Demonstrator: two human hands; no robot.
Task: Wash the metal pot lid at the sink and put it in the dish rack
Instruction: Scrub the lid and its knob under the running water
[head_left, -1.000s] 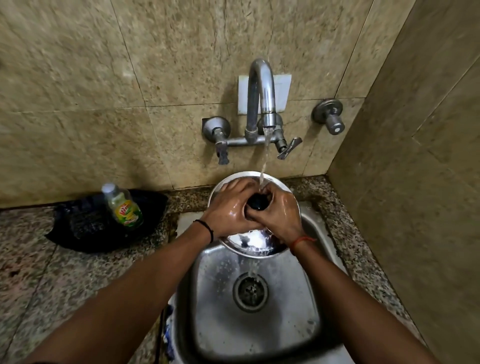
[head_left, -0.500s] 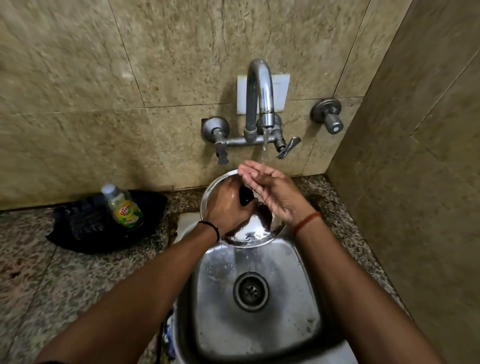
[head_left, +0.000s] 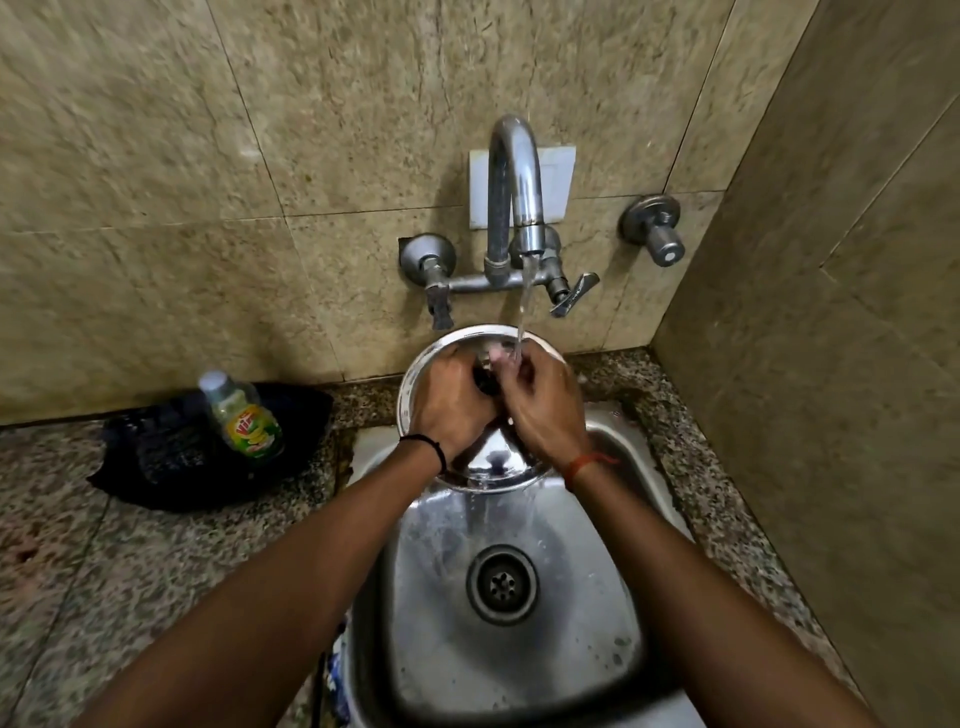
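Tilting over the back of the sink (head_left: 613, 597), the lid (head_left: 483, 467) leans with its far rim up near the wall tiles and its near rim low over the basin. It is a round, shiny metal disc with a dark knob (head_left: 485, 382) at its middle. The left hand (head_left: 452, 405) covers the lid's left half, its fingers curled around the knob and gripping it. The right hand (head_left: 545, 410) lies over the right half, fingers bent in toward the knob and touching the left hand; whether it actually clasps the knob or only rubs against it cannot be told, since the fingertips are blurred under the water. A black band sits on the left wrist and a red thread on the right.

Water (head_left: 524, 306) runs in a thin stream from the tap (head_left: 514, 182) onto the fingers at the lid's upper part, and runs off the lid's low edge into the basin. The drain (head_left: 502, 584) lies just below the lid, in the basin floor, which is wet and streaked. Two lever handles stick out from the tap's crossbar, and a separate valve (head_left: 657, 236) is fixed to the wall to the right.

On the speckled stone counter (head_left: 104, 571) left of the sink stands a small bottle (head_left: 241, 415) with a green and yellow label, resting on a black cloth (head_left: 171, 462) bunched against the wall.
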